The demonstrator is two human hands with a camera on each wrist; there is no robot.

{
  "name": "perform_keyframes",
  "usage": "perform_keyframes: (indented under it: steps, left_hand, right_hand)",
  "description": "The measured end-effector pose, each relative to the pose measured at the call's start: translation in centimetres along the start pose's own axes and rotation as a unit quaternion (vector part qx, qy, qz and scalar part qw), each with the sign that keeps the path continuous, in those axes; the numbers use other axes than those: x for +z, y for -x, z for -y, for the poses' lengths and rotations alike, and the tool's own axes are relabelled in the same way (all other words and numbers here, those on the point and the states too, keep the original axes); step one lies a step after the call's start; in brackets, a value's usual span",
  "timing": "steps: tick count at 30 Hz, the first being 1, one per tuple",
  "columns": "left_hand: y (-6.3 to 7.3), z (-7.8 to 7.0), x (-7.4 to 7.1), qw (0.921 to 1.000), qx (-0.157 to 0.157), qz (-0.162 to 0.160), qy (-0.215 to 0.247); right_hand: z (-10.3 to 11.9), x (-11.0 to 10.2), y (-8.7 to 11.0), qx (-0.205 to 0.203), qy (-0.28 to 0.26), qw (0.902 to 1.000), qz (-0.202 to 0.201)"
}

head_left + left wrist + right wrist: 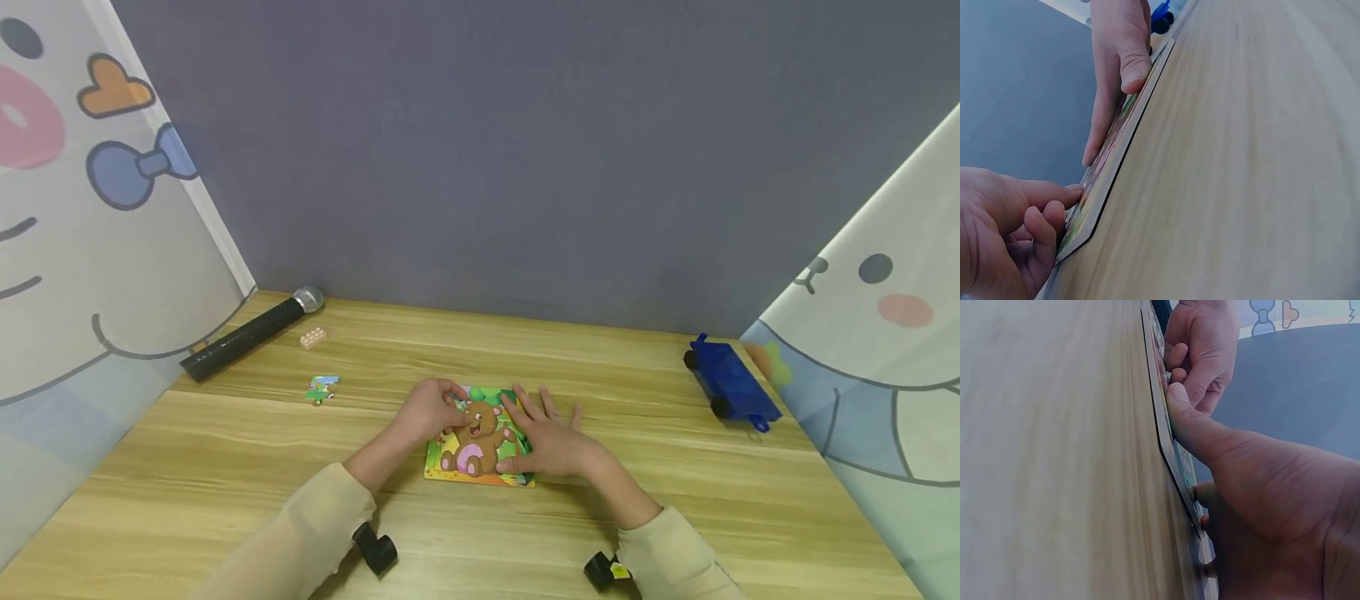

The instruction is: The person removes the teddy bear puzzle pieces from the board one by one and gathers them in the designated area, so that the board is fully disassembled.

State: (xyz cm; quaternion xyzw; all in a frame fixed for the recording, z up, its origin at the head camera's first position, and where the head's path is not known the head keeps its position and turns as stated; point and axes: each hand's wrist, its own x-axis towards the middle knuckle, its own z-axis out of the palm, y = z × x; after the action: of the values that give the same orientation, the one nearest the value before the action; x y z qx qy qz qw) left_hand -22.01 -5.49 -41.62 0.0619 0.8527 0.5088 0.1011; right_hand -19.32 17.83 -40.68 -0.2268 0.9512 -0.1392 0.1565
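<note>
A bear jigsaw puzzle in a thin, flat board lies on the table in front of me. My left hand is at its upper left, with thumb and curled fingers pinching a puzzle piece that they mostly cover. In the left wrist view the left thumb comes down on the puzzle's face. Across the right side of the board rests my right hand, fingers spread and thumb lying on the picture. The right wrist view shows that thumb along the board's near edge.
One loose puzzle piece lies on the wooden table to the left. Behind it are a pink toy brick and a black microphone. A blue toy wagon sits at the far right. Grey backing rises behind the table.
</note>
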Motion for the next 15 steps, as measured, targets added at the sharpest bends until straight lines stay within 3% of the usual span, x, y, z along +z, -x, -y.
perform_keyframes:
  steps: [8,15]
  left_hand:
    - [-0.03,-0.11,-0.06,0.9999,-0.01,0.008,-0.007]
    - [-0.04,-0.04,-0.12,0.9998,0.005,0.01,-0.016]
  right_hand:
    - [-0.09,-0.02,-0.04,0.001,-0.004,1.0,0.0]
    - [-0.07,0.01,-0.15,-0.001,0.001,1.0,-0.004]
